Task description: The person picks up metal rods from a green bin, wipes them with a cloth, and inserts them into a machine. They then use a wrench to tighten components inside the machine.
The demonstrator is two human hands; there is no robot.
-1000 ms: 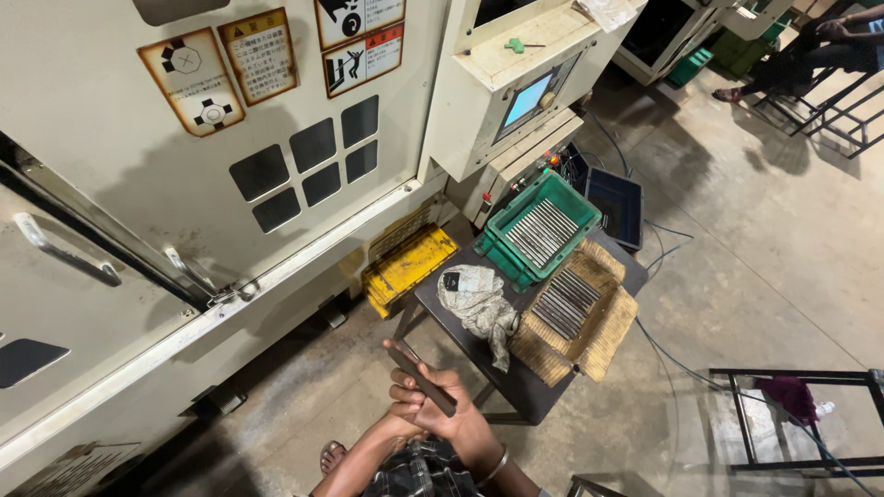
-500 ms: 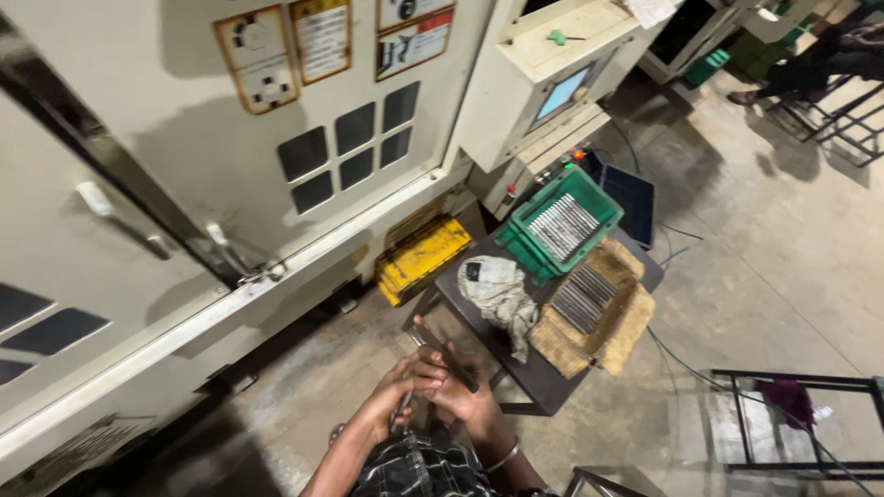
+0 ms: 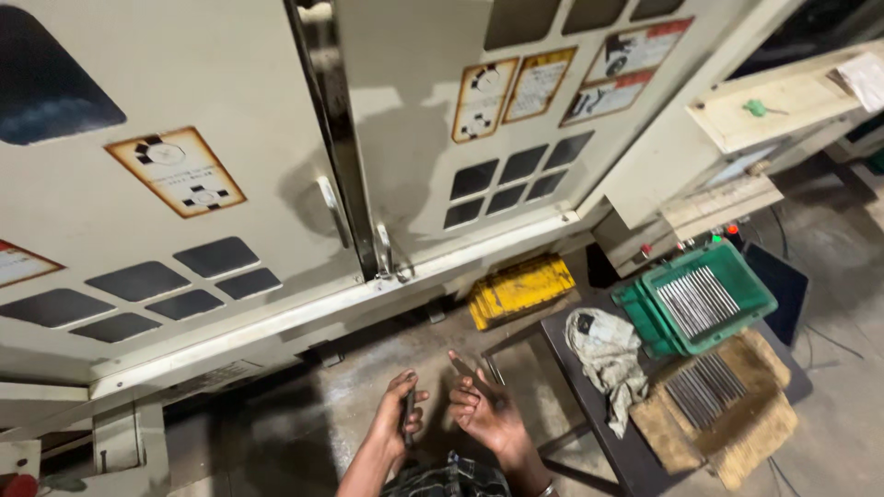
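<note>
Left hand gripped a slim dark metal rod, long axis near vertical, low centre above the concrete floor. Right hand lay open, palm up, a thin rod at its fingertips. Dark bench edge just right; rumpled rag, green ribbed crate.

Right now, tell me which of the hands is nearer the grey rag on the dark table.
Right. The right hand is just left of the grey rag; the left hand lies further left, beyond it.
</note>
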